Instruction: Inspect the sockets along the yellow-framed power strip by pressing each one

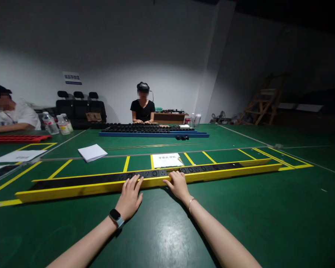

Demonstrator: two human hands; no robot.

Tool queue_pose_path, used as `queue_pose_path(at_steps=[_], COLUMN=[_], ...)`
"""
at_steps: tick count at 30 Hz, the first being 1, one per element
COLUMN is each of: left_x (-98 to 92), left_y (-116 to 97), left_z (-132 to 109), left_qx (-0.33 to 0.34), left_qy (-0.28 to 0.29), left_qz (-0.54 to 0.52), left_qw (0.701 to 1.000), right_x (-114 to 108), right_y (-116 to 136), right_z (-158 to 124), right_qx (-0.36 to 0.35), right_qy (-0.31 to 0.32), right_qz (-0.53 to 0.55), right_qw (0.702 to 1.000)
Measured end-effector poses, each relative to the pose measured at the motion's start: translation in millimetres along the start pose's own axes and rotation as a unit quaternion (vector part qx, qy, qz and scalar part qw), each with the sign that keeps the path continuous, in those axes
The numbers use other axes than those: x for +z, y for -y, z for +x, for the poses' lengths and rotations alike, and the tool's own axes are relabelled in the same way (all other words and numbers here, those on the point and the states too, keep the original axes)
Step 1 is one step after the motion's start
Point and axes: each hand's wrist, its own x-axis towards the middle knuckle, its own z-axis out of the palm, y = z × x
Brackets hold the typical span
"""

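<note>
A long yellow rail (95, 194) lies across the green table in front of me. Black power socket modules (163, 172) sit in a row along its middle part. My left hand (130, 197) rests on the rail's near wall, fingers stretched out and their tips reaching over the modules. To its right, my right hand (179, 185) has its fingers bent over the same wall, with the thumb along the outer face, so it grips the rail. The right fingertips are partly hidden inside the channel and hide the modules below them.
Behind the rail lie a labelled paper (166, 160) and a folded white sheet (92, 152). Blue rails (156, 134) with black modules stand farther back, before a seated person (143, 108). Another person (13, 115) sits at left, near bottles (50, 124) and a red rail (19, 139).
</note>
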Motion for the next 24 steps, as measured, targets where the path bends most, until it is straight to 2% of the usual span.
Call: queue_pose_path(at_steps=[18, 24], left_x=[-2.6, -0.5], left_y=[-9.0, -5.8], left_z=[2.8, 0.5], left_qx=[-0.010, -0.001], left_qy=[-0.002, -0.008], left_qz=[0.022, 0.022], left_qw=[1.000, 1.000], right_x=[-4.9, -8.4], right_y=[1.4, 8.7], right_z=[-2.0, -2.9], right_qx=[-0.006, -0.016], right_qy=[-0.008, -0.072], right_qz=[0.045, 0.107], right_qw=[0.999, 0.992])
